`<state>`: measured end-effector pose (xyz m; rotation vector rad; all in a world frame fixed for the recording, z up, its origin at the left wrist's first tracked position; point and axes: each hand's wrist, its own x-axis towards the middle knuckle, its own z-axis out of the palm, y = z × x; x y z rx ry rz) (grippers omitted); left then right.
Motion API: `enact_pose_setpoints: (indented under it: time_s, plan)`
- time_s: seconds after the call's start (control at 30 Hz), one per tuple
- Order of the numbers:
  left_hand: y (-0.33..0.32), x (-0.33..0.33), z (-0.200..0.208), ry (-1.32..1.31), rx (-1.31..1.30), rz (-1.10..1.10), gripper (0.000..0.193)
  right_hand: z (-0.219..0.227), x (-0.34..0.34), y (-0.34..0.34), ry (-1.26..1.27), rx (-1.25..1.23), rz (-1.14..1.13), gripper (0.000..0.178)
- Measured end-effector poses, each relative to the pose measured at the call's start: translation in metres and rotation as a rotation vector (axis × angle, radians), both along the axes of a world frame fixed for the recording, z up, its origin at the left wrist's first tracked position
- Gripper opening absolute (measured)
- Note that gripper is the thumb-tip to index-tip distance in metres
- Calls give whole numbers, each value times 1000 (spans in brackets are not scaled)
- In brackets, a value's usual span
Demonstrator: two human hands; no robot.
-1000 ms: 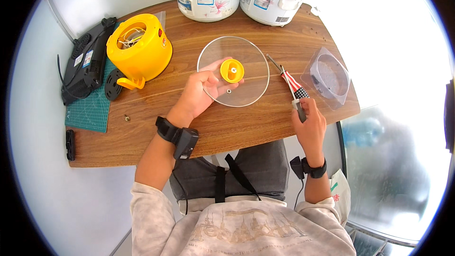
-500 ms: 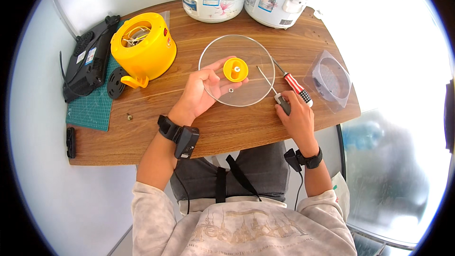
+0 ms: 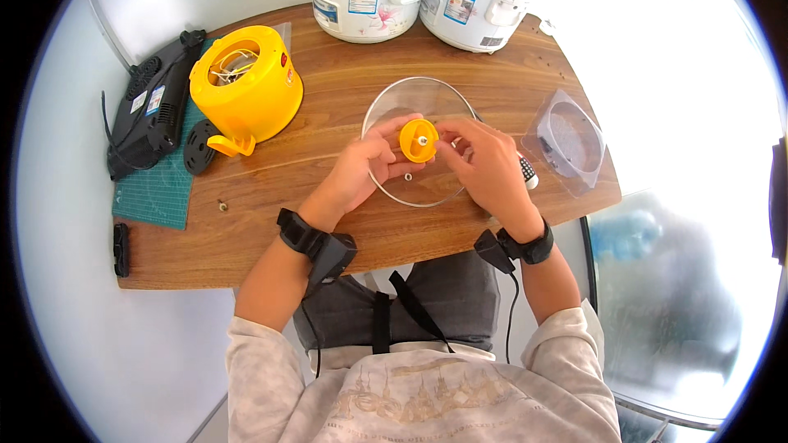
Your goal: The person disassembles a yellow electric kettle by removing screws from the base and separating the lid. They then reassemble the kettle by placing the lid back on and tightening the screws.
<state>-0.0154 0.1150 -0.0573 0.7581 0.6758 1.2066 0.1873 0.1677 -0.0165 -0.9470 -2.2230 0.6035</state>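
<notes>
My left hand (image 3: 361,166) cradles a round yellow lid knob (image 3: 407,148), fingers behind it and thumb at its left. The knob is cup-shaped, its hollow side up, with a small metal screw (image 3: 423,140) at its centre. Around it lies a clear glass lid (image 3: 419,92) with a metal rim. My right hand (image 3: 490,166) reaches over the lid's right side, thumb and fingers closed at the knob's right edge. Just below the knob sits a small nut (image 3: 408,176). A screwdriver with a black-and-white handle end (image 3: 529,172) is mostly hidden behind my right hand.
At the left stand a yellow appliance body (image 3: 254,86) with exposed wires, a black perforated disc (image 3: 199,148), a black device (image 3: 156,119) and a green cutting mat (image 3: 156,198). Two white rice cookers (image 3: 367,2) are at the back. Clear plastic packaging (image 3: 566,143) lies right; a small metal part (image 3: 222,207) lies left.
My right hand has let go of the grey-handled screwdriver and moved up and left to the knob. The lid and my left hand have shifted slightly right and nearer.
</notes>
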Motion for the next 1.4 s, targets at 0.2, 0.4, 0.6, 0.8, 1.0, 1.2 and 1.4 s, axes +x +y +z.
enact_pose_setpoints:
  time_s: [0.2, 0.4, 0.6, 0.8, 1.0, 1.2, 1.4]
  plan:
    - [0, 1, -6, 5, 32, -21, 70, -16, -10, 4, -61, 74, -8, 14]
    - [0, 1, -6, -6, 45, -23, 69, -14, -14, 0, 22, 20, -4, 12]
    - [0, 1, -8, 57, 81, -26, 63, -13, -13, 4, 47, -12, 44, 13]
    - [0, 0, -10, 53, 25, -15, 51, -17, -12, 9, 59, -132, 48, 14]
    - [6, -21, -17, 116, -61, -49, 42, -27, -21, 12, 59, -234, 48, 17]
    - [5, -26, -5, 199, -74, -43, 57, -38, -28, 11, 85, -254, 11, 17]
    - [6, -32, 5, 86, -56, -89, 65, -47, -23, 11, 333, -483, 20, 18]
